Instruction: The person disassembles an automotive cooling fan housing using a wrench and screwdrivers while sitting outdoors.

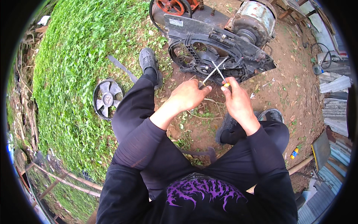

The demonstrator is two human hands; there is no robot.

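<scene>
My left hand is closed round the dark handle of a screwdriver, whose shaft points up and to the right. In my right hand is a second screwdriver with a yellow part on its handle, its shaft slanting up and to the left. The two shafts cross in front of a black plastic radiator fan shroud. Both tips appear over the lower middle of the shroud, near a round motor hub; whether they touch it I cannot tell.
A loose grey fan in a black ring lies on the grass at left. Behind the shroud are a rusty cylindrical motor and a red pulley wheel. A wrench lies on the dirt at right, with corrugated sheets beyond.
</scene>
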